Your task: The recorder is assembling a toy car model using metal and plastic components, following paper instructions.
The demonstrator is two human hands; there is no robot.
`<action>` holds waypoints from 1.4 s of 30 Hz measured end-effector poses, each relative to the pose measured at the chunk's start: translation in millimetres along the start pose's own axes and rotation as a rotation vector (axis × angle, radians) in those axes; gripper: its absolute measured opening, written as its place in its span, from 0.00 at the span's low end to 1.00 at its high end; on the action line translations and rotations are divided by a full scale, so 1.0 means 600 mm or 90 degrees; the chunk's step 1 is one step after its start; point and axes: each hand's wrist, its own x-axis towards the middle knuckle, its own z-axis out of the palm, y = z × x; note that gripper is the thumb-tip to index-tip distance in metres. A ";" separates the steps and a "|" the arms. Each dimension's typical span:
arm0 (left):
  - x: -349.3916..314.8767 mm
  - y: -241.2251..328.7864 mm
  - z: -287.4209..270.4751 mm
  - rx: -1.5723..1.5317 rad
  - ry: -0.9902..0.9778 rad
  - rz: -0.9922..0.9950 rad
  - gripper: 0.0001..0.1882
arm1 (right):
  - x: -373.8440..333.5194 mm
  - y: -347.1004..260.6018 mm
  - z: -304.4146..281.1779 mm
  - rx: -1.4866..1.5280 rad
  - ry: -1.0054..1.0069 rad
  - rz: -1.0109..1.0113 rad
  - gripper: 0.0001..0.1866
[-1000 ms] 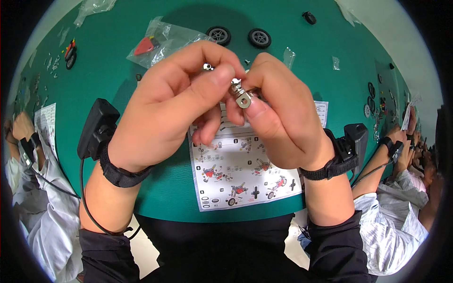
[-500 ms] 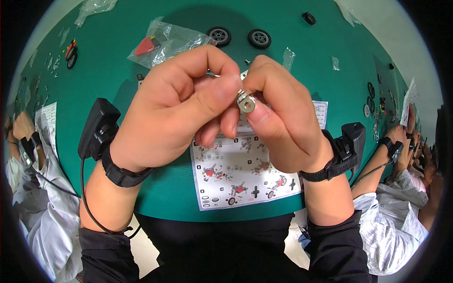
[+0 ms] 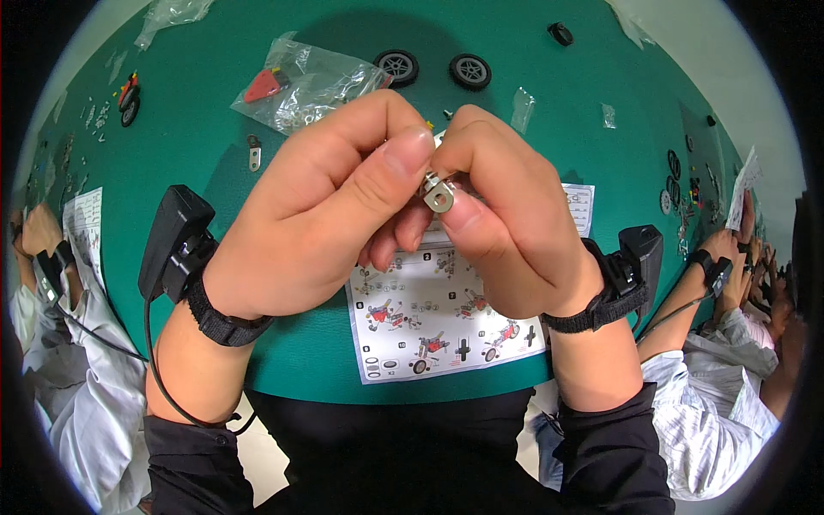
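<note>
Fingertips of both my hands meet over the middle of the table around a small silver metal bracket [image 3: 440, 199] with a round hole in its end. My left hand [image 3: 313, 210] pinches its upper left side between thumb and curled fingers. Thumb and bent forefinger of my right hand [image 3: 519, 227] grip it from the other side. Fingers cover most of the piece, so whether a screw or nut sits in it is hidden. Under the hands lies a printed instruction sheet [image 3: 403, 352] with coloured model drawings.
Beyond the hands lie a clear plastic bag [image 3: 313, 86] with a red part, and two black wheels [image 3: 396, 67] [image 3: 470, 71]. A small metal plate [image 3: 254, 154] is left of my left hand. Co-workers' hands [image 3: 43, 230] [image 3: 723, 245] are at both sides, near more loose parts.
Both hands have shifted slightly left, and the bracket has moved left and a little down with them. The small metal plate beside my left hand is now more visible.
</note>
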 end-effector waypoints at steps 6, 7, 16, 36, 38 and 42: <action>-0.001 0.011 0.011 0.027 0.022 -0.001 0.16 | -0.001 -0.002 -0.005 0.002 0.007 0.015 0.12; -0.002 0.012 0.010 0.029 0.019 -0.004 0.16 | 0.000 -0.003 -0.005 0.002 0.006 0.012 0.12; -0.001 0.015 0.013 0.010 0.023 -0.009 0.15 | 0.005 -0.008 -0.012 -0.020 0.011 -0.005 0.09; 0.007 0.000 0.006 0.094 0.023 0.076 0.16 | 0.004 -0.002 -0.006 -0.039 -0.011 -0.005 0.11; 0.006 0.004 0.006 0.084 0.012 0.055 0.16 | 0.004 -0.002 -0.006 -0.046 -0.017 -0.011 0.10; 0.008 -0.001 0.008 0.126 0.043 0.073 0.17 | 0.004 0.000 -0.004 -0.095 -0.015 -0.032 0.09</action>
